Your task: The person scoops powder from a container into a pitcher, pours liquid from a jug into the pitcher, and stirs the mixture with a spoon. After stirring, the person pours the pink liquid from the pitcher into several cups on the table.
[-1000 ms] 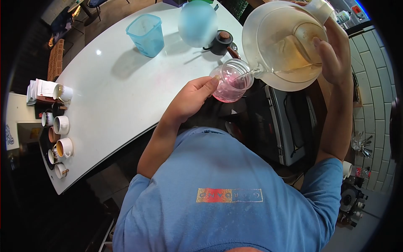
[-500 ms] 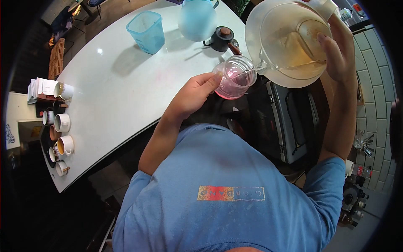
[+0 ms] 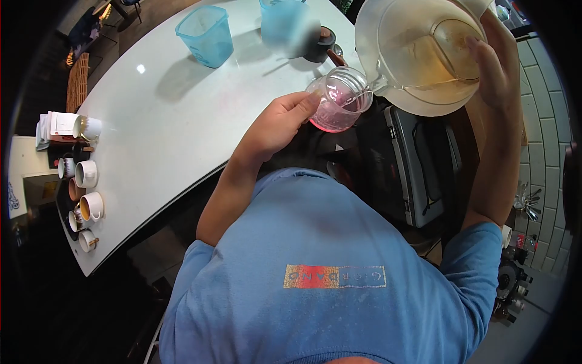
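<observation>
My left hand (image 3: 280, 124) grips a clear jar (image 3: 337, 103) by its side, thumb near the rim. Pink liquid lies in the bottom of the jar, and its mouth tilts toward the spout of a translucent pitcher (image 3: 418, 60). A stream of clear liquid runs from that spout into the jar. High on the right, my right hand (image 3: 494, 70) holds the tipped pitcher, fingers wrapped at its handle side and thumb against its wall. Some yellowish-looking liquid remains inside the pitcher.
Beyond the jar stand a dark pot (image 3: 320, 45) with a brown-knobbed lid and two blue plastic containers, one of them a square tub (image 3: 207, 39). Several cups (image 3: 91, 206) line the left end of the white counter (image 3: 157, 139). A grey case (image 3: 415, 167) lies right of my body.
Liquid keeps pouring into the jar, and the pink looks more stirred up. The view has shifted slightly, moving the counter things up and left. Both grips are unchanged.
</observation>
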Demonstrator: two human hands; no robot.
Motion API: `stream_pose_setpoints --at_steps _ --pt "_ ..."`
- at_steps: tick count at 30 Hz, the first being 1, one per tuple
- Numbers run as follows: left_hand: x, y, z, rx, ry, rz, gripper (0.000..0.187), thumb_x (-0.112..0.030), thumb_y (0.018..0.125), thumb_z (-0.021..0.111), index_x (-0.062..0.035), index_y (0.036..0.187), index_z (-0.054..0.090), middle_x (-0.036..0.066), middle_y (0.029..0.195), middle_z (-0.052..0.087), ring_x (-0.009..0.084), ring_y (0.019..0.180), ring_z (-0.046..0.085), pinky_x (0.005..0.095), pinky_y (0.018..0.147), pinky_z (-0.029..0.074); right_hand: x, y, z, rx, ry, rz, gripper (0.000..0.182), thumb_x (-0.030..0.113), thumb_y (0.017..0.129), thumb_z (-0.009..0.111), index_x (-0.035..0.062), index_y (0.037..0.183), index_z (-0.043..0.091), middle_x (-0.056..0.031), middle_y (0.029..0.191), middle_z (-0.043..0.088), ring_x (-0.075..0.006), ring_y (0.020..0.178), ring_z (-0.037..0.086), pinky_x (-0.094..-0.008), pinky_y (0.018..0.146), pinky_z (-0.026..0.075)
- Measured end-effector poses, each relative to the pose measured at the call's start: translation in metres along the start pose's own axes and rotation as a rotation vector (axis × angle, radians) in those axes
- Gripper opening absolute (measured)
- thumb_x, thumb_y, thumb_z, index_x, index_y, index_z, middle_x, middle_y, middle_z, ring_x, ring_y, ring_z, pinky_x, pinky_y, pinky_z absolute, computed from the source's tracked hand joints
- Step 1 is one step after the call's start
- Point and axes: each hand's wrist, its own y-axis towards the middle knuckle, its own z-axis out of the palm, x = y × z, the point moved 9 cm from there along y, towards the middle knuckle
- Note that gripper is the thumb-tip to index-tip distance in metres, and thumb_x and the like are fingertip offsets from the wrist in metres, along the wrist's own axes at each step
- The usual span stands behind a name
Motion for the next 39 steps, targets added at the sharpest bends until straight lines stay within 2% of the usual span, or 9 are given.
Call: stream_pose_setpoints --at_steps 5,7,14,17,19,22,29,31,39 --pt "0.003 0.002 0.0 -0.001 0.021 -0.005 0.035 -0.039 0.097 0.044 -0.009 0.08 0.054 -0.007 0.065 0.037 0.0037 0.057 0.029 0.0193 0.053 0.027 0.01 -0.002 0.004 0.039 -0.106 -0.222 0.068 0.056 0.082 0.05 -0.0074 0.107 0.055 -0.013 0.1 0.058 -0.02 0.093 0.055 -0.0307 0.081 0.043" --pt "0.002 0.001 0.0 -0.002 0.024 0.001 0.036 -0.039 0.097 0.044 -0.0091 0.079 0.053 -0.007 0.065 0.037 0.0038 0.057 0.029 0.0194 0.052 0.027 -0.008 -0.004 0.0 -0.064 0.044 0.016 0.069 0.056 0.081 0.05 -0.0077 0.106 0.055 -0.013 0.101 0.058 -0.0204 0.092 0.055 -0.0311 0.081 0.043" --pt "0.007 0.002 -0.004 -0.012 0.046 -0.031 0.035 -0.038 0.096 0.045 -0.0092 0.079 0.053 -0.007 0.065 0.037 0.0038 0.057 0.03 0.0194 0.052 0.027 -0.049 -0.005 -0.01 0.17 0.271 0.171 0.069 0.055 0.078 0.054 -0.0075 0.107 0.055 -0.0123 0.102 0.059 -0.0196 0.092 0.055 -0.0298 0.081 0.043" --pt "0.008 0.001 -0.004 -0.014 0.042 -0.046 0.034 -0.038 0.097 0.045 -0.0089 0.08 0.053 -0.007 0.065 0.037 0.0038 0.057 0.03 0.0193 0.052 0.027 -0.038 -0.01 -0.002 -0.045 0.061 0.119 0.068 0.055 0.079 0.055 -0.0071 0.107 0.055 -0.0119 0.101 0.059 -0.0186 0.092 0.054 -0.0298 0.081 0.043" --pt "0.008 0.002 -0.005 -0.02 0.041 -0.049 0.034 -0.038 0.097 0.045 -0.0088 0.081 0.054 -0.007 0.065 0.037 0.0037 0.057 0.03 0.0193 0.052 0.027 -0.1 -0.015 -0.017 -0.038 0.522 0.018 0.07 0.057 0.079 0.054 -0.0071 0.107 0.055 -0.0112 0.101 0.059 -0.0177 0.092 0.054 -0.0299 0.081 0.043" --pt "0.006 0.002 -0.005 -0.012 0.026 -0.03 0.033 -0.038 0.097 0.045 -0.0084 0.083 0.054 -0.007 0.065 0.037 0.0035 0.057 0.03 0.0192 0.052 0.027 -0.016 -0.005 0.002 0.004 0.075 -0.084 0.071 0.058 0.079 0.055 -0.0067 0.108 0.055 -0.0107 0.101 0.058 -0.0169 0.092 0.054 -0.0298 0.081 0.043" --pt "0.006 0.0 -0.007 -0.027 0.017 -0.034 0.034 -0.038 0.097 0.045 -0.0084 0.083 0.055 -0.007 0.065 0.036 0.0033 0.057 0.029 0.0191 0.052 0.027 -0.026 -0.01 0.0 -0.147 0.214 0.142 0.06 0.044 0.078 0.057 -0.0063 0.11 0.054 -0.0109 0.104 0.058 -0.0176 0.096 0.054 -0.0293 0.084 0.043" --pt "0.007 -0.001 -0.01 -0.037 0.015 -0.033 0.035 -0.038 0.097 0.044 -0.0086 0.082 0.055 -0.008 0.065 0.036 0.0033 0.056 0.029 0.0191 0.052 0.027 -0.058 -0.014 -0.006 0.115 -0.08 0.18 0.053 0.018 0.075 0.045 -0.0094 0.12 0.049 -0.0159 0.112 0.056 -0.0205 0.104 0.052 -0.0296 0.092 0.038" --pt "0.003 -0.008 -0.015 -0.066 -0.031 -0.012 0.035 -0.039 0.096 0.046 -0.0096 0.08 0.054 -0.008 0.065 0.035 0.0025 0.056 0.029 0.0182 0.05 0.027 -0.02 0.002 0.018 0.025 0.06 0.127 0.052 0.027 0.075 0.05 -0.0079 0.114 0.052 -0.0143 0.107 0.058 -0.0199 0.1 0.054 -0.0298 0.088 0.04"
